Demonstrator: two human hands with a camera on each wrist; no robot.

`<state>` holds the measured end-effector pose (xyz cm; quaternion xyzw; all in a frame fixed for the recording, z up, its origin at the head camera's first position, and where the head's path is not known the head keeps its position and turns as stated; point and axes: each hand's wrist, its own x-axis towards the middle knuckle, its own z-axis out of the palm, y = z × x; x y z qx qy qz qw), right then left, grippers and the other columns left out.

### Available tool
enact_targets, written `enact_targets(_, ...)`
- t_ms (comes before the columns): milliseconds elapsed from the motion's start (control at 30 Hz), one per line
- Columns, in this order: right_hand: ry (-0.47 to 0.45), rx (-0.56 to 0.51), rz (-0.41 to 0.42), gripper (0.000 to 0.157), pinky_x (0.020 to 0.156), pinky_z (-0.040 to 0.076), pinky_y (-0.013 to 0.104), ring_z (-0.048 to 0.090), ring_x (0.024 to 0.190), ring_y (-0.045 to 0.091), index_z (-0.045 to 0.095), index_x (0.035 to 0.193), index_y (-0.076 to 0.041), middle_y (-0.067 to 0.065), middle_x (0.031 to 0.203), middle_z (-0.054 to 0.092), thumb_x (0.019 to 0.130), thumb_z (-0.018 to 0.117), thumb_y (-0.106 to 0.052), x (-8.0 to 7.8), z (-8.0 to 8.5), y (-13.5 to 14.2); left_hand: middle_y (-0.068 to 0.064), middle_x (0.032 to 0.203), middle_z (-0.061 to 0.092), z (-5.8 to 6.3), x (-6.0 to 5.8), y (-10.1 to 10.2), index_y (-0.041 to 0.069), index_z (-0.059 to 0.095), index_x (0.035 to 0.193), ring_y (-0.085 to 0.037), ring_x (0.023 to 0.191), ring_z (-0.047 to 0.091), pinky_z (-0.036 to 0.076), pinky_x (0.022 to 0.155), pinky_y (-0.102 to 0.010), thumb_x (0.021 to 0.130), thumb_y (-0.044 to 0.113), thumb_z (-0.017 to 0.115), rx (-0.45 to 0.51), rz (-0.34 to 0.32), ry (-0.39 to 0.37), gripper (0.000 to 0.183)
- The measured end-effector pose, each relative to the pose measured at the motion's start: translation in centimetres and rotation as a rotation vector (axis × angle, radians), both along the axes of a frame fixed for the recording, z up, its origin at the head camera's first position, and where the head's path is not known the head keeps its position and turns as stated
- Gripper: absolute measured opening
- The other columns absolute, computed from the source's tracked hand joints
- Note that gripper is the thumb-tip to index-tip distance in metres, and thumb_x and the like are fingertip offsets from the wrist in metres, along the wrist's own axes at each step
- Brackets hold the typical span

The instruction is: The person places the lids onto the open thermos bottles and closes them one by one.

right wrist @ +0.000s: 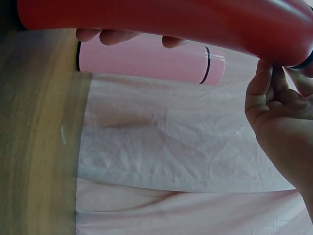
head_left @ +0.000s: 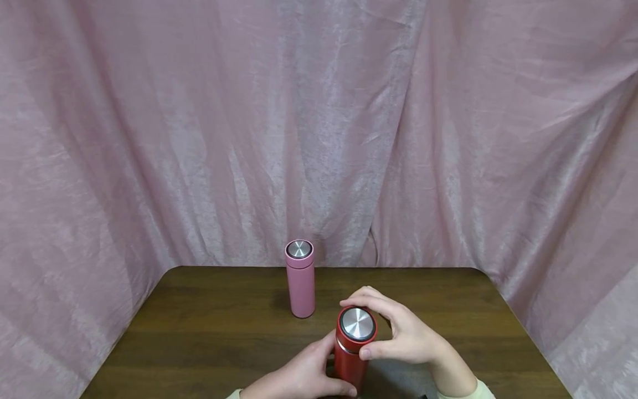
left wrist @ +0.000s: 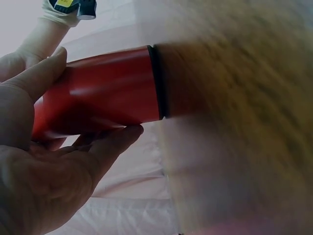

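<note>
A red thermos (head_left: 351, 367) stands upright on the near part of the table, its base down at the wood in the left wrist view. My left hand (head_left: 304, 372) grips the body low down, thumb on the near side and fingers round the far side. Around the lid (head_left: 358, 323), which has a silver disc on top, my right hand (head_left: 411, 334) curls its thumb and fingers from the right. A thin silver band shows just under the lid. Farther back stands a pink thermos (head_left: 301, 288) of like shape, its lid on, touched by neither hand.
The dark wooden table (head_left: 209, 327) has rounded far corners. Pink curtains (head_left: 249, 138) hang behind it and along both sides. In the left wrist view, a dark device (left wrist: 80, 7) is worn at the right wrist.
</note>
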<state>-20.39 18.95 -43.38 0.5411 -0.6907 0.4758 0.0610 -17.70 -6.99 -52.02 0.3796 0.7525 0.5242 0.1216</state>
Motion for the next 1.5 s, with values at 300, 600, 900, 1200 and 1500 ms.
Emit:
enact_targets(300,0.007,-0.012,-0.06,0.072,0.11,0.052,0.035,0.061,0.128,0.024,0.062,0.154,-0.01,0.007,0.138,0.066,0.089,0.093,-0.016,0.5,0.0,-0.1,0.009,0.138,0.071,-0.1,0.0,0.0,0.025,0.052,0.152,-0.007,0.126,0.068,0.059,0.107,-0.03,0.087,0.015,0.098,0.009,-0.006,0.005,0.081)
enact_targets(600,0.077,0.012,-0.16,0.073,0.107,0.054,0.033,0.064,0.125,0.021,0.064,0.149,-0.014,0.004,0.135,0.067,0.085,0.099,-0.023,1.1,0.5,-0.5,0.008,0.14,0.071,-0.2,0.1,-0.2,0.024,0.052,0.152,-0.008,0.127,0.068,0.058,0.106,-0.029,0.087,0.016,0.098,0.012,-0.002,0.006,0.08)
enact_targets(900,0.109,0.016,-0.196,0.078,0.1,0.055,0.029,0.065,0.12,0.017,0.065,0.146,-0.014,0.001,0.131,0.069,0.078,0.104,-0.024,1.1,0.4,-0.6,0.006,0.141,0.07,-0.2,0.0,-0.1,0.025,0.052,0.153,-0.009,0.126,0.068,0.058,0.106,-0.028,0.087,0.014,0.098,0.033,-0.018,-0.006,0.081)
enact_targets(1200,0.112,0.017,-0.186,0.078,0.1,0.055,0.029,0.064,0.119,0.017,0.065,0.145,-0.015,0.0,0.132,0.069,0.078,0.104,-0.026,0.9,0.6,-0.5,0.006,0.141,0.07,-0.1,0.1,-0.1,0.025,0.052,0.154,-0.009,0.126,0.068,0.058,0.106,-0.029,0.087,0.015,0.098,0.029,-0.009,0.001,0.081)
enact_targets(1500,0.121,0.022,-0.191,0.076,0.099,0.055,0.029,0.064,0.118,0.016,0.065,0.143,-0.014,-0.003,0.131,0.068,0.079,0.103,-0.025,1.1,0.8,-0.5,0.007,0.141,0.07,0.0,0.2,-0.2,0.026,0.051,0.153,-0.009,0.126,0.069,0.059,0.106,-0.029,0.087,0.017,0.098,0.027,-0.004,-0.016,0.082)
